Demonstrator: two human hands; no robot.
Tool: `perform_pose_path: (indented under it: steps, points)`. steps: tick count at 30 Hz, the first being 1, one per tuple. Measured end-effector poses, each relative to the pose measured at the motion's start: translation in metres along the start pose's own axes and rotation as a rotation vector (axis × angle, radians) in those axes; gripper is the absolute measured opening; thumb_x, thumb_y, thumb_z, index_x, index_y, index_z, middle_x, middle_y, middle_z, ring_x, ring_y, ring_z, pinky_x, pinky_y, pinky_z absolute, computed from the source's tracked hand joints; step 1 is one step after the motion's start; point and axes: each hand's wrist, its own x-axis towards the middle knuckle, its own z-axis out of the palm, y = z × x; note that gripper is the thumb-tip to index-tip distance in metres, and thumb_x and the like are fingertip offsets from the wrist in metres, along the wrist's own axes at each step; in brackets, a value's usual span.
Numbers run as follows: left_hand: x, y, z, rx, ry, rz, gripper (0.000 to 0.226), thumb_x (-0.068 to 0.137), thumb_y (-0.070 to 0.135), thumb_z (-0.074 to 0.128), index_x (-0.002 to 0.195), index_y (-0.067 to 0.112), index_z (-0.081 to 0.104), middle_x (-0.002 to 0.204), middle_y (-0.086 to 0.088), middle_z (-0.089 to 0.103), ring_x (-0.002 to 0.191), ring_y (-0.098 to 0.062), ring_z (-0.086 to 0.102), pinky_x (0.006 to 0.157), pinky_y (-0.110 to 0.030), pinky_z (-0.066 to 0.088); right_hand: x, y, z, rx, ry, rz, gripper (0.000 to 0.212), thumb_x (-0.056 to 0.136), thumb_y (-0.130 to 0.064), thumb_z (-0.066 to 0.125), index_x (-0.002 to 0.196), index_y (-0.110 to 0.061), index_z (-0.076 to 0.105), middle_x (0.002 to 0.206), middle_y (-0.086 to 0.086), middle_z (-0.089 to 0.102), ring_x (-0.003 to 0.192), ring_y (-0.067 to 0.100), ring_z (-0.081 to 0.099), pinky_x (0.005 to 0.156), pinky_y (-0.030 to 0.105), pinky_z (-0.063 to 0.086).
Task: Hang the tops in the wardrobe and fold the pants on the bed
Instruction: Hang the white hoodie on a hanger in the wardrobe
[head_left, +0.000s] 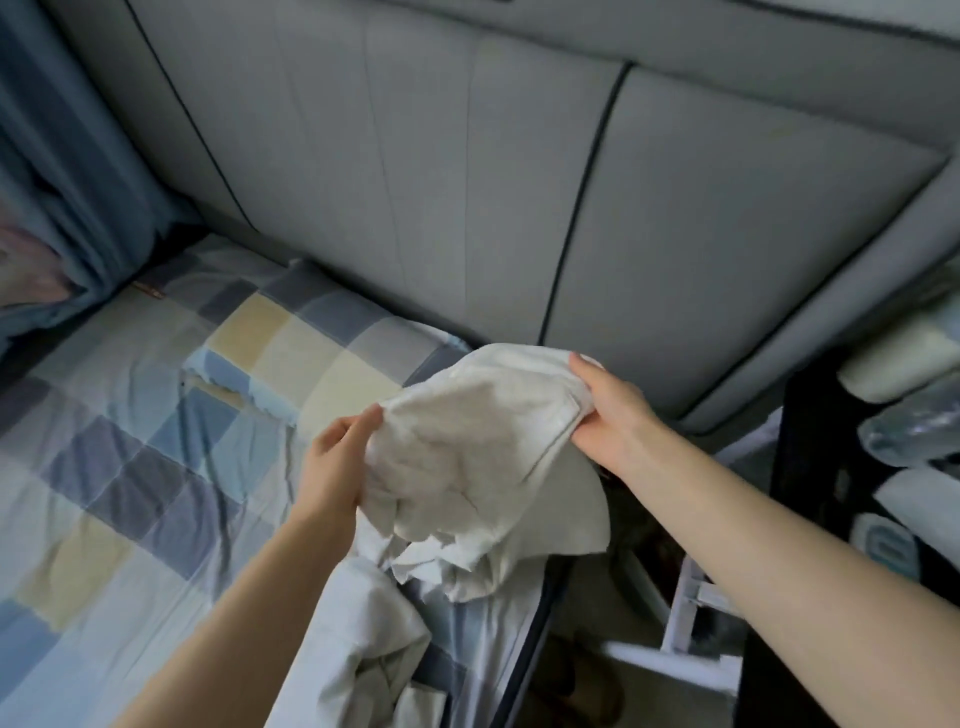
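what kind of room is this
Most likely a bedroom. A bed with a checked sheet runs up to a padded grey headboard, a blue curtain hangs at the left, and both hands, left hand and right hand, hold a white garment over the bed's edge.

Off-white crumpled cloth garment (483, 457): thin woven fabric, matt, heavily creased (one stitched seam line shows). Blue, grey and cream patchwork-check bed sheet (156, 415): soft cotton-like cloth, matt, wrinkled. Grey padded headboard (441, 182): smooth leather-like upholstery, faint sheen, dark piping. Blue curtain (78, 171): matt pleated cloth. White crumpled cloth (358, 634) in the foreground: matt fabric. Clear bag (909, 431) at right: glossy plastic film.
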Motion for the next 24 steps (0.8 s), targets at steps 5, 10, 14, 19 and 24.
perform_pose_path:
  steps: [5,10,14,19,24]
  points:
    - [-0.093,0.045,-0.037,0.045,-0.151,0.058,0.068,0.053,0.059,0.085,0.104,0.017,0.069,0.102,-0.009,0.072,0.095,-0.028,0.07,0.087,-0.051,0.055,-0.106,-0.039,0.01,-0.091,-0.172,-0.045,0.017,0.095,-0.012,0.056,0.106,0.001,0.059,0.094,0.017,0.07,0.077,0.024,0.071,0.07,0.035,0.058]
    - [-0.164,0.032,-0.058,0.07,-0.202,-0.111,0.066,0.069,0.074,0.06,0.094,0.014,0.069,0.079,0.001,0.074,0.069,-0.017,0.071,0.065,-0.038,0.057,-0.204,-0.055,-0.003,-0.078,-0.374,-0.058,0.016,0.097,-0.015,0.054,0.103,-0.003,0.062,0.089,0.011,0.074,0.076,0.02,0.07,0.069,0.031,0.058]
    - [-0.228,0.019,-0.063,0.024,-0.19,-0.29,0.066,0.087,0.071,0.044,0.108,0.01,0.06,0.078,-0.01,0.074,0.06,-0.03,0.07,0.056,-0.037,0.056,-0.289,-0.056,-0.029,-0.135,-0.565,-0.059,0.02,0.095,-0.018,0.057,0.107,-0.004,0.065,0.096,0.014,0.07,0.079,0.021,0.068,0.072,0.031,0.057]
    - [-0.306,0.027,-0.049,-0.124,-0.327,-0.297,0.06,0.092,0.059,0.05,0.113,0.003,0.057,0.103,-0.023,0.069,0.09,-0.031,0.07,0.078,-0.045,0.057,-0.385,-0.021,-0.087,-0.352,-0.843,-0.089,0.016,0.095,-0.018,0.056,0.103,-0.011,0.068,0.092,0.008,0.068,0.08,0.016,0.065,0.074,0.028,0.055]
    - [-0.371,0.029,-0.041,-0.007,-0.279,-0.176,0.018,0.103,0.01,0.038,0.106,0.004,0.055,0.077,-0.01,0.072,0.069,-0.021,0.07,0.059,-0.029,0.057,-0.454,0.013,-0.154,-0.57,-0.943,-0.146,0.017,0.098,-0.016,0.052,0.108,-0.012,0.065,0.101,0.004,0.065,0.095,0.015,0.061,0.087,0.028,0.051]
